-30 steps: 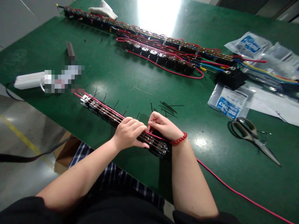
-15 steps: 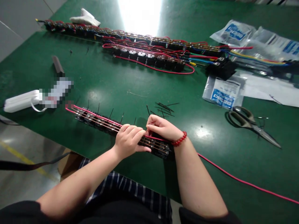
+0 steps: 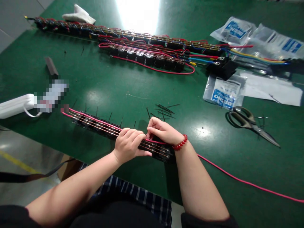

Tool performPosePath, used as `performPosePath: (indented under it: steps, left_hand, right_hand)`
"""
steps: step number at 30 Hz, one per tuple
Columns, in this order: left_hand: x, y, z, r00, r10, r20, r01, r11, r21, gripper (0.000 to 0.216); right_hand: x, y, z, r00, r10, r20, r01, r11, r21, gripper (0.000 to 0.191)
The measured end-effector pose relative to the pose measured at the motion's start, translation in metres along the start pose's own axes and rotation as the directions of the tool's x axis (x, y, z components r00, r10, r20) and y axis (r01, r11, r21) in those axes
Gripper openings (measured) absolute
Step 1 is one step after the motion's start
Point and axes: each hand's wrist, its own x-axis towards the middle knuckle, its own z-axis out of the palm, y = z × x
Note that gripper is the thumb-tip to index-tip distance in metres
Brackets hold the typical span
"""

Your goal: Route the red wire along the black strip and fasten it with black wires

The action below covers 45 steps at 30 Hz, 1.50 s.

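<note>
A long black strip (image 3: 161,155) with copper-coloured rods lies slantwise on the green table near me. A red wire (image 3: 220,166) runs along it, bends back at its left end and trails off to the right. Several thin black cable ties (image 3: 110,117) stick up from its far side. My left hand (image 3: 128,144) is closed over the strip's middle, its fingers on the far side and thumb on the near side. Just right of it, my right hand (image 3: 161,129) pinches a thin dark cable tie beside the red wire; the fingertips partly hide it.
Loose cable ties (image 3: 166,109) lie beyond my right hand. Scissors (image 3: 251,122) rest at the right, near plastic bags (image 3: 224,91). A longer wired strip (image 3: 133,36) and a shorter strip (image 3: 147,58) lie farther back. A white device (image 3: 17,106) is at left, a white glove (image 3: 79,15) behind.
The whole view has shifted slightly, so most things sit a little farther left. Both hands keep nearly the same place and grip on the strip.
</note>
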Motion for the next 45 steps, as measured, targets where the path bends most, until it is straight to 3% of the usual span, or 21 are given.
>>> performPosePath:
  steps: [45]
  left_hand:
    - [-0.0022,-0.0001,-0.0013,0.999,0.031,-0.032,-0.031,0.999,0.023,0.059]
  right_hand:
    - [0.0017,0.0057,0.0037,0.999,-0.016,-0.042,0.017,0.999,0.033,0.023]
